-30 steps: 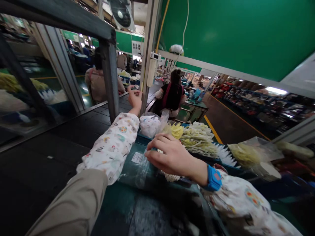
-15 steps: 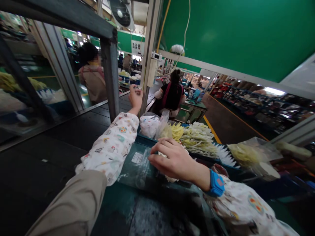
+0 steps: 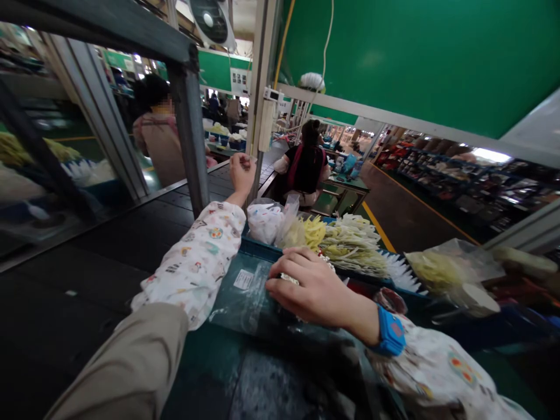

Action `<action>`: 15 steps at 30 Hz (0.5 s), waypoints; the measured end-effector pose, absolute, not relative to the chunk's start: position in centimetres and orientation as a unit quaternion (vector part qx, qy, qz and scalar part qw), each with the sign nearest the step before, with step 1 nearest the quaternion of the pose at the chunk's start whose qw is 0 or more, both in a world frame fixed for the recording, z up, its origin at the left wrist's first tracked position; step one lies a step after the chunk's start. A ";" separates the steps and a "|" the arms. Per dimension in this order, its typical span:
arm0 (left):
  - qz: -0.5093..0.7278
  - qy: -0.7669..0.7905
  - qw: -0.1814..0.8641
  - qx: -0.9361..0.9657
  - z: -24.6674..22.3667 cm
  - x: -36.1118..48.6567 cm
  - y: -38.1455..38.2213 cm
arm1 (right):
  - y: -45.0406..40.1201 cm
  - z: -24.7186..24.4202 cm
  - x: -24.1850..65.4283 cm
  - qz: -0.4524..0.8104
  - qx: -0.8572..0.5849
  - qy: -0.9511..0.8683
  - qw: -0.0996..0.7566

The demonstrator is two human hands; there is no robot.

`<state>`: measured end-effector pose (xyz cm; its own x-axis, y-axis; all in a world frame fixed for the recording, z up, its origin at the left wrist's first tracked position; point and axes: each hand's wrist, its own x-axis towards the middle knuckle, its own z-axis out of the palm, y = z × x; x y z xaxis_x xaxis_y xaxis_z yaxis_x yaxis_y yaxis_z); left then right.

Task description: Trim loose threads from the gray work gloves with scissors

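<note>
My left hand (image 3: 243, 174) is stretched far forward beside the metal post, its fingers curled together; what it pinches, if anything, is too small to make out. My right hand (image 3: 306, 286) is bent over some pale beaded pieces (image 3: 289, 279), which show between its thumb and fingers above the clear plastic bag (image 3: 251, 297). That bag lies flat on the green work surface and bears a white label (image 3: 243, 279). Just beyond my right hand are bundles of yellow strips (image 3: 314, 231) and pale green-white strips (image 3: 354, 248) in a blue tray.
A bag of white pieces (image 3: 265, 221) stands left of the bundles, and a bag of yellowish pieces (image 3: 437, 268) lies to the right. A dark metal frame (image 3: 190, 128) rises at left. Two people (image 3: 306, 166) (image 3: 160, 140) sit farther off.
The view has shifted slightly. My right hand has its fingers a little more closed around the beaded pieces. My left hand remains stretched forward, with its fingers curled.
</note>
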<state>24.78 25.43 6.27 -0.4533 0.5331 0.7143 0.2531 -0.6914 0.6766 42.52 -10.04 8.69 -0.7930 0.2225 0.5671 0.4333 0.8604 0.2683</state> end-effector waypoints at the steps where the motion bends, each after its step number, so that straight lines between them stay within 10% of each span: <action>1: 0.763 0.389 0.088 0.509 6.2 24.7 25.5 | -10.1 8.7 42.5 -0.196 -0.176 -0.926 0.270; 15: 0.768 0.396 0.115 0.490 6.1 24.3 26.8 | -11.2 9.0 42.2 -0.190 -0.179 -0.934 0.244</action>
